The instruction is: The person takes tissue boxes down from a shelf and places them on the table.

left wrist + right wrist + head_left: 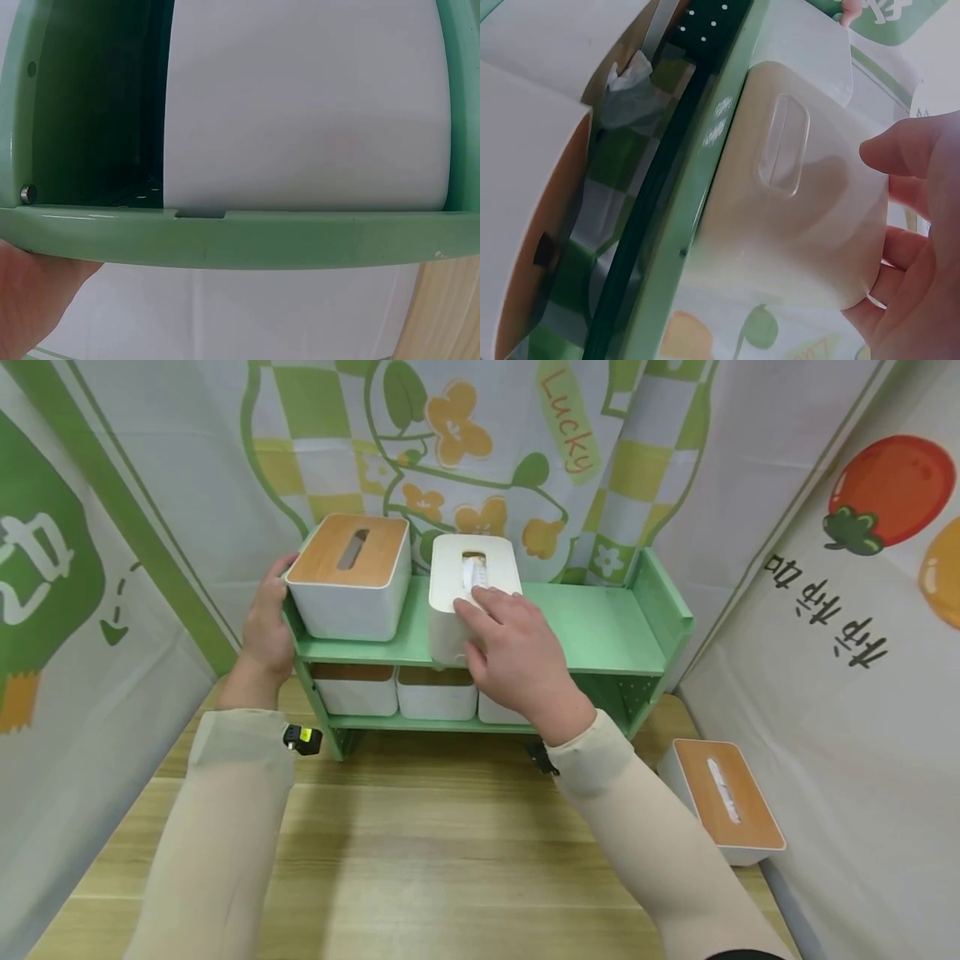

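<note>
A cream tissue box point(447, 628) with a slotted top stands on the upper board of the green shelf point(600, 618), tissue showing in its slot. My right hand point(517, 647) rests on its top with extended fingers, the thumb near the front edge. In the right wrist view, fingers and thumb lie along the upper side of that tissue box point(727, 262). To its left is a white tissue box with a wooden lid point(330, 547). My left hand point(268, 622) lies against the shelf's left side, beside the wooden-lidded box; its fingertips are partly hidden.
Several white boxes with wooden lids fill part of the lower board, one of them a white box point(356, 697) at the left. Another wooden-lidded tissue box point(705, 793) sits on the wood-patterned floor point(420, 852) at the right. Printed curtains point(787, 635) stand close around.
</note>
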Available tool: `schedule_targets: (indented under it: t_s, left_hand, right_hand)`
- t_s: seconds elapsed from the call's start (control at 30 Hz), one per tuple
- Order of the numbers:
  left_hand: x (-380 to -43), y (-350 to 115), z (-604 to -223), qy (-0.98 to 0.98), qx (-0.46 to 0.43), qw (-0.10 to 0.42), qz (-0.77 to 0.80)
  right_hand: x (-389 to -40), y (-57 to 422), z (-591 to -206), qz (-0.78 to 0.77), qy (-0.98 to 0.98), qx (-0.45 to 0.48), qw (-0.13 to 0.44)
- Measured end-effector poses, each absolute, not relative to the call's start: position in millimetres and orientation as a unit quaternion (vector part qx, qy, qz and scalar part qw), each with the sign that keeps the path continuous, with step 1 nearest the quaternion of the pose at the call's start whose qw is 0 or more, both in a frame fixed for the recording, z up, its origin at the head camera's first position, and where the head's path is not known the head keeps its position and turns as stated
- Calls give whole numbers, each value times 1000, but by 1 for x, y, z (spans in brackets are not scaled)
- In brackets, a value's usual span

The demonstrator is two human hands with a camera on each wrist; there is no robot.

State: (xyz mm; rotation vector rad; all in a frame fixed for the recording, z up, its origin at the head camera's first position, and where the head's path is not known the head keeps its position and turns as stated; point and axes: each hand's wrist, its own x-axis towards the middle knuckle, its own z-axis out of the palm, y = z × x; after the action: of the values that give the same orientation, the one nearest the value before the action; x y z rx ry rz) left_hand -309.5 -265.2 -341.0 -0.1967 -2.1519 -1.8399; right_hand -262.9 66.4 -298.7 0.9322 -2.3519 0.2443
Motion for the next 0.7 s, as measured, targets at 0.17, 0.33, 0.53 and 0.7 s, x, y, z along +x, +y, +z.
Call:
schedule_targets:
  t_s: [0.17, 0.33, 0.53, 0.7]
  left_hand:
    - [-310, -265, -343, -754, -68, 150, -636]
    - [-310, -265, -342, -752, -68, 147, -638]
    - [-311, -266, -343, -746, -74, 151, -644]
    - [-312, -266, -343, -748, -73, 149, -643]
  right_hand:
    - [-261, 76, -298, 97, -886, 341, 300]
    - [-260, 75, -297, 90, -891, 336, 292]
    - [-257, 78, -296, 70, -894, 337, 286]
    - [-252, 85, -292, 71, -907, 321, 265]
